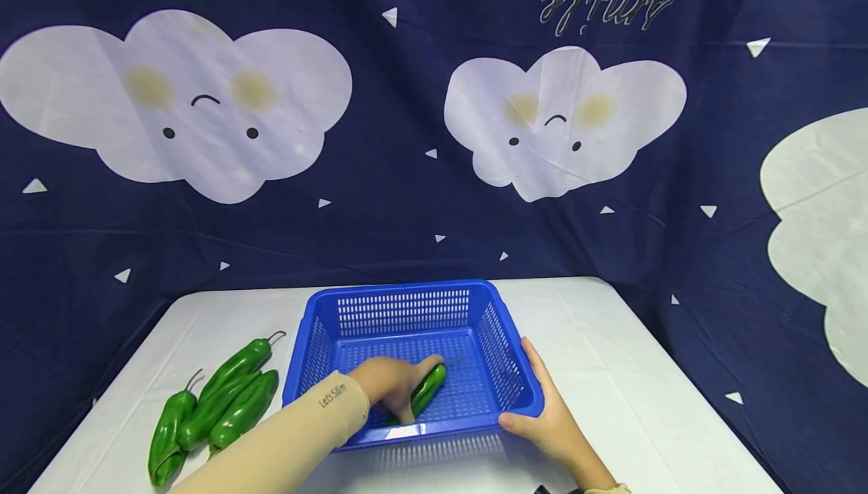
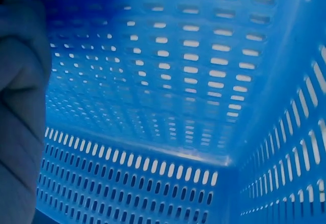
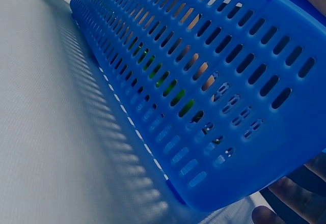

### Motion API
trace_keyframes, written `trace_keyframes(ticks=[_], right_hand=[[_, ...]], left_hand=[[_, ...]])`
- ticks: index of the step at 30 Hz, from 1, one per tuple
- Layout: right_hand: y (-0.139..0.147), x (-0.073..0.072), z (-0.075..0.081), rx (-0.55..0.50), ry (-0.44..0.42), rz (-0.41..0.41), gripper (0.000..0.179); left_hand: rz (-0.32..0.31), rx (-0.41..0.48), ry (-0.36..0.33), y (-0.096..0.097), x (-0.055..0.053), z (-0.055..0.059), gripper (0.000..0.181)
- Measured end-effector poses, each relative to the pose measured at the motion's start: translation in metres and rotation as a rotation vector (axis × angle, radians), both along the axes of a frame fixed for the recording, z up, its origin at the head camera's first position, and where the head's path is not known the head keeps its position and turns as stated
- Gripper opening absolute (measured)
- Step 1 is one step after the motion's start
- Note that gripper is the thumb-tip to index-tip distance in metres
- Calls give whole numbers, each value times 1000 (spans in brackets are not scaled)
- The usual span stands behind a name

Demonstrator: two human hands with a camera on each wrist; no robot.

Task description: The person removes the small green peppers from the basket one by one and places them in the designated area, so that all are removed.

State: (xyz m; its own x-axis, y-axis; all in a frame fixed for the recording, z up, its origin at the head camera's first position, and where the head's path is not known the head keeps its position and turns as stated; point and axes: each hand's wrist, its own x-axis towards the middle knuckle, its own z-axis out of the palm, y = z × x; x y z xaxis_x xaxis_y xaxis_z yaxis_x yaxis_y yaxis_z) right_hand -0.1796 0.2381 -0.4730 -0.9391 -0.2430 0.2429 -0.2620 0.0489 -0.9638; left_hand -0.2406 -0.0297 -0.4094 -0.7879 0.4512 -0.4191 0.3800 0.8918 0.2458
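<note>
A blue plastic basket [image 1: 414, 428] with slotted walls stands on the white table, its near side lifted slightly in the right wrist view. My left hand [image 1: 393, 382] reaches down inside it, near the front wall. Between its thumb and fingers it holds a long green pepper [image 1: 429, 388], partly covered by the hand. Through the slots in the right wrist view, green of the pepper [image 3: 165, 84] shows low behind the wall. My right hand [image 1: 552, 422] grips the basket's right front corner, thumb at the front rim and fingers along the right side.
Several green peppers [image 1: 233, 370] lie together on the table, left of the basket. The white table [image 1: 583, 343] extends to the right of the basket. A dark blue curtain [image 1: 400, 230] with cloud prints hangs behind.
</note>
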Motion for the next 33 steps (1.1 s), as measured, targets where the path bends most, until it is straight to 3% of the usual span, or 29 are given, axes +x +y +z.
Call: trace_keyframes(ticks=[4,6,21,33], right_hand=[[0,0,0,-2,0,4,115],[0,0,0,-3,4,7,115],[1,-1,-2,-6,2,6,115],[1,-1,-1,-12,-1,9,116]], left_hand=[[117,99,-46,-1,-1,-1,108],[138,95,-30,0,-3,-2,111],[151,93,-7,2,-9,-6,126],[166,125,-50,1,-6,-2,114]])
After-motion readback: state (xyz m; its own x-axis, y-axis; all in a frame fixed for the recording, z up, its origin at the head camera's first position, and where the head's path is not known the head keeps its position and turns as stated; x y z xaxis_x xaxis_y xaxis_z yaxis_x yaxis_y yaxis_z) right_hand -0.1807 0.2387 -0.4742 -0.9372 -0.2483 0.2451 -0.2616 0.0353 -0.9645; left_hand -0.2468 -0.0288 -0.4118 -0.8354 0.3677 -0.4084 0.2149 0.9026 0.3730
